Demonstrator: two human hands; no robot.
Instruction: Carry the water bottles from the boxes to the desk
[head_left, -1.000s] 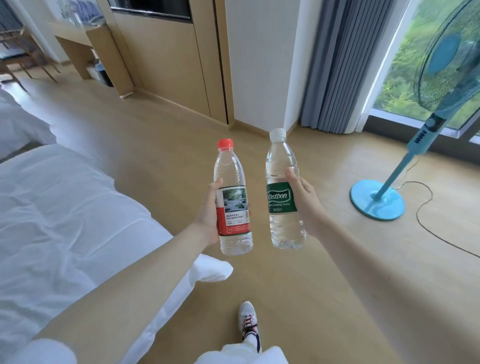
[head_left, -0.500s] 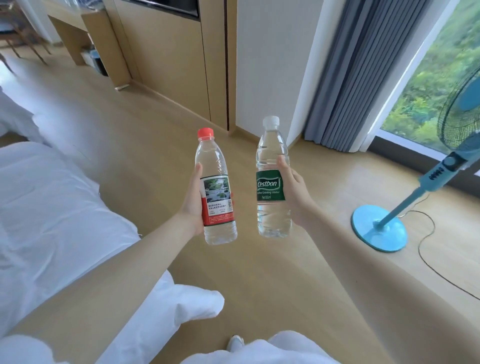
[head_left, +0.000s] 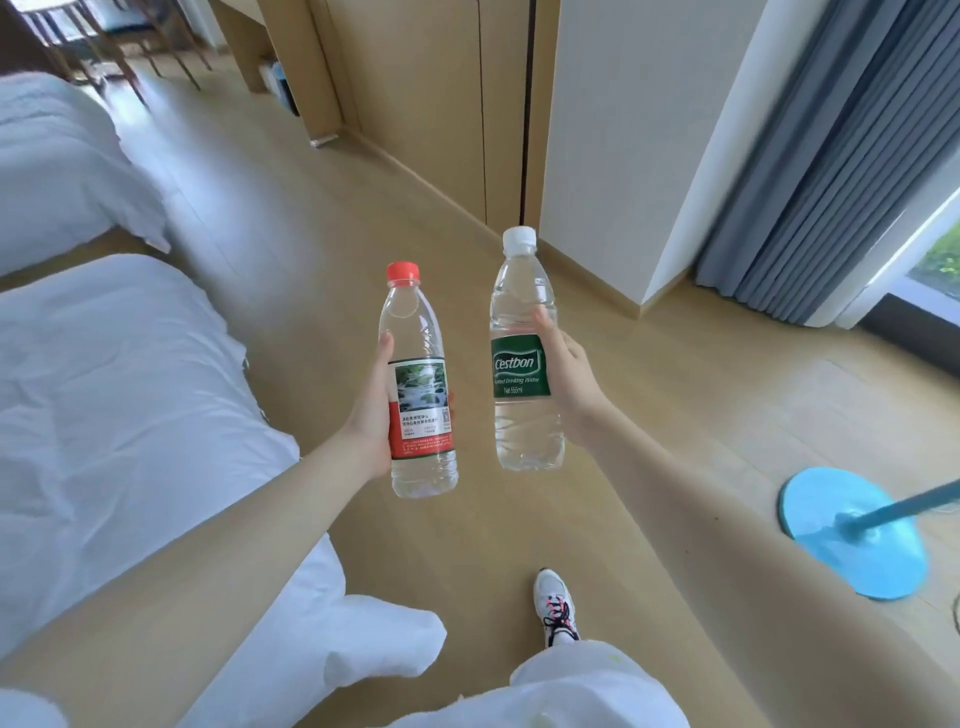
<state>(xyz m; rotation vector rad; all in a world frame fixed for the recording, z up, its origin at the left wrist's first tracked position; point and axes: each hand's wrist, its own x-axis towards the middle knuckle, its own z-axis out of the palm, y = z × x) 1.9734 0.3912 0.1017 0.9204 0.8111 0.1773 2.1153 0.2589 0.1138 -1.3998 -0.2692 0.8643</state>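
I hold two full water bottles upright in front of me, above the wooden floor. My left hand (head_left: 371, 410) grips the red-capped bottle (head_left: 418, 384) round its red and white label. My right hand (head_left: 569, 379) grips the white-capped bottle (head_left: 522, 364) at its green Cestbon label. The bottles stand side by side, a small gap apart. The wooden desk (head_left: 291, 67) shows at the far top, left of the wall panels. No boxes are in view.
A white bed (head_left: 119, 415) fills the left side, with a second bed (head_left: 52, 161) farther back. A blue fan base (head_left: 852, 535) stands on the floor at the right. Grey curtains (head_left: 831, 171) hang at the upper right. My shoe (head_left: 556, 605) steps on the floor below.
The view has swung left and I have stepped forward: the fan slid right and lower, the desk end of the room came nearer. Both hands keep their grip on the bottles.
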